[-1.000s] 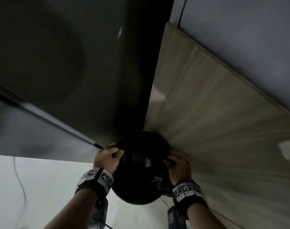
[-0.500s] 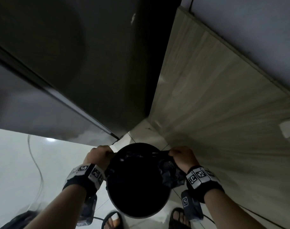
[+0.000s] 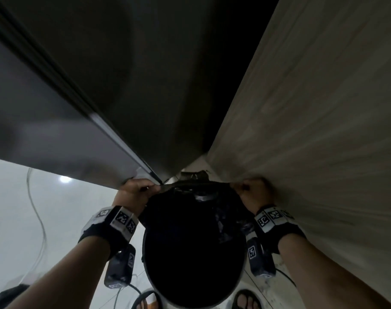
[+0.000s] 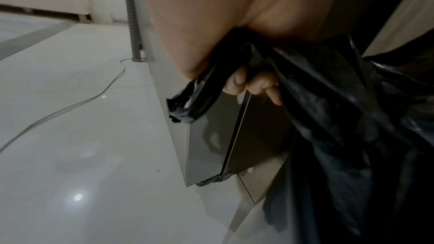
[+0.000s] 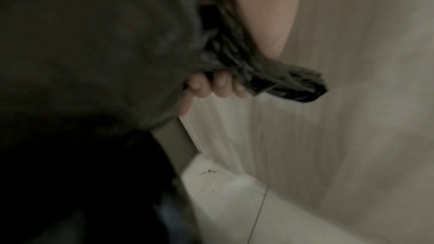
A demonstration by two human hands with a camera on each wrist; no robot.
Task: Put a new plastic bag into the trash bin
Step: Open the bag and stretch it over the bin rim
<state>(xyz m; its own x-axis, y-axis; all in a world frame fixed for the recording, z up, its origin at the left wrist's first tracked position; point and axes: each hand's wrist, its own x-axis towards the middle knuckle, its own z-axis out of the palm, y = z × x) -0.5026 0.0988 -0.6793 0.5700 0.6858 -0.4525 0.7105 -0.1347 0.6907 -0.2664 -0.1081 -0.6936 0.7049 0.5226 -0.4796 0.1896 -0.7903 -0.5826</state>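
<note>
left hand: fist curled round a bunched handle strip of the black bag, at the far left edge of the bin mouth; in the left wrist view the fingertips fold over the black plastic and a loose loop of it hangs out below the palm.
right hand: fist curled round the bag's other handle strip, at the far right edge of the bin mouth, close against the wood panel; in the right wrist view the fingertips wrap the twisted strip and its end sticks out past the hand.
plastic bag: black, thin, crinkled — stretched taut between the two fists across the far side of the bin opening, the rest sagging down over and into the bin; how far it reaches inside cannot be told, the inside is too dark.
trash bin: round, dark, upright on the floor between the person's forearms, in the corner between the grey appliance and the wood panel; only its pale near rim reads clearly.
grey appliance: tall, smooth, glossy — left of the bin, its lower corner just beside the left hand.
wood panel: pale grain, rising on the right.
floor: pale glossy tile with a light spot reflected on it.
cable: thin, grey, lying loose across the floor to the left.
feet: in dark open sandals, toes showing, just below the bin.
wrist bands: black straps with printed square markers, one on each wrist.
</note>
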